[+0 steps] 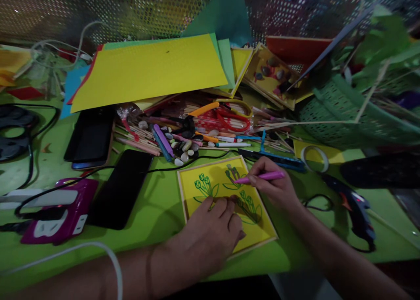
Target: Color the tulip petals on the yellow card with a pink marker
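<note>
A yellow board with a thin pale wooden frame (210, 165) lies at an angle on the green table. Green-outlined tulip drawings (205, 187) cover several places on it. My left hand (215, 230) rests on the lower part of the board, fingers bent over its surface and fingertips mostly hidden. Over the upper right of the board, my right hand (272, 184) grips a purple marker (272, 176). Its tip points left, at or close to the upper right tulip drawing; I cannot tell whether it touches.
Behind the board lie pebbles (185, 156), pens, sticks and red scissors (234, 121). Yellow paper (151, 72) covers the back. Phones (121, 190) and a purple power strip (78, 195) are left. A glue gun (354, 208), tape roll (315, 158) and green basket (344, 112) are right.
</note>
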Demonstrator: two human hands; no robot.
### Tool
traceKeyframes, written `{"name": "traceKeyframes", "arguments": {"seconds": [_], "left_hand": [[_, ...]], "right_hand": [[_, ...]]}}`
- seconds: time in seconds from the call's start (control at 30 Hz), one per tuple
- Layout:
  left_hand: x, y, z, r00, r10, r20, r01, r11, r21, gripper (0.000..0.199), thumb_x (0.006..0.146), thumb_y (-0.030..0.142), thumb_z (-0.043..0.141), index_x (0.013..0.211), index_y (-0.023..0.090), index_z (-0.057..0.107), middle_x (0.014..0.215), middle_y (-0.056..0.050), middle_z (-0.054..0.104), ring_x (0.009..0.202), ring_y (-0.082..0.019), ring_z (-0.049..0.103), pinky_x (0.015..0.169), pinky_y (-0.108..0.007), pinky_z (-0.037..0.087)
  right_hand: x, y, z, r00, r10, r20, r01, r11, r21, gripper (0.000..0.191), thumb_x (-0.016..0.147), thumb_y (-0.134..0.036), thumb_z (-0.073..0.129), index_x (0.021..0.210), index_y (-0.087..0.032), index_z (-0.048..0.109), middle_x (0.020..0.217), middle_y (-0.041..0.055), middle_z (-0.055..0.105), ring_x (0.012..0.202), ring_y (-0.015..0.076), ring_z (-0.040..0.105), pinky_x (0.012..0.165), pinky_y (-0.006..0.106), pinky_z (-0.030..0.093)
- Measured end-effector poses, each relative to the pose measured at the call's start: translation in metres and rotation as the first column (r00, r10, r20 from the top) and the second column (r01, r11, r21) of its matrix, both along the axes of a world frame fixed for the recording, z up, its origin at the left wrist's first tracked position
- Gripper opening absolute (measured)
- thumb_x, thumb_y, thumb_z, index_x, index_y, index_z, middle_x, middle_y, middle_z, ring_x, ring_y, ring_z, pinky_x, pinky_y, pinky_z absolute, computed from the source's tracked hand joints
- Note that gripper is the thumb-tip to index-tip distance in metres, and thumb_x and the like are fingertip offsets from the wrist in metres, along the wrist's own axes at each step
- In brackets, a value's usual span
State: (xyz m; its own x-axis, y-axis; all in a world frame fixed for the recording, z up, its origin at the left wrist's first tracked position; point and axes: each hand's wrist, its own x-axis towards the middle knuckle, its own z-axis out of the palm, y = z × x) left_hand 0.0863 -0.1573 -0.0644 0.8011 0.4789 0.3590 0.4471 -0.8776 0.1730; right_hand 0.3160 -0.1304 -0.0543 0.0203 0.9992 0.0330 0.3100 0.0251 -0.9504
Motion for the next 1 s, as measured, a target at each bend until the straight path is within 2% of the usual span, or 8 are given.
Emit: {"name": "traceKeyframes", "arguments": {"seconds": [0.57,0.77,1.0], "left_hand": [[-0.0002,-0.0014,-0.0034,1.000,-0.018,-0.019,0.017,1.000,-0.019,0.025,0.107,0.038,0.055,0.094,0.017,0.062,0.110,-0.011,0.077,0.104,-0.024,0.069,0.088,-0.040,0.046],[0.0002,-0.0012,-0.0030,1.000,-0.011,-0.008,0.011,1.000,-0.006,0.026,0.107,0.037,0.054,0.092,0.017,0.062,0.106,-0.010,0.077,0.102,-0.024,0.069,0.087,-0.039,0.047],[-0.0005,-0.0007,-0.0022,0.999,-0.014,-0.031,0.014,1.000,-0.017,0.025,0.106,0.039,0.058,0.094,0.017,0.061,0.109,-0.010,0.076,0.104,-0.024,0.068,0.089,-0.039,0.044]], "right_hand": [[0.0027,-0.0003,-0.0016,0.998,-0.002,0.061,0.002,1.000,0.012,0.014,0.087,-0.030,0.074,0.080,-0.023,0.063,0.073,-0.0011,0.058,0.064,0.0165,0.054,0.059,0.029,0.046],[0.0026,-0.0004,-0.0017,1.000,0.005,0.024,-0.005,1.000,0.010,0.013,0.088,-0.026,0.072,0.079,-0.024,0.062,0.072,-0.0017,0.057,0.064,0.0165,0.054,0.058,0.029,0.046],[0.0013,-0.0014,-0.0010,1.000,-0.023,0.004,0.023,1.000,-0.011,0.019,0.084,-0.031,0.076,0.075,-0.024,0.062,0.070,-0.0015,0.056,0.063,0.0170,0.054,0.057,0.029,0.048]]}}
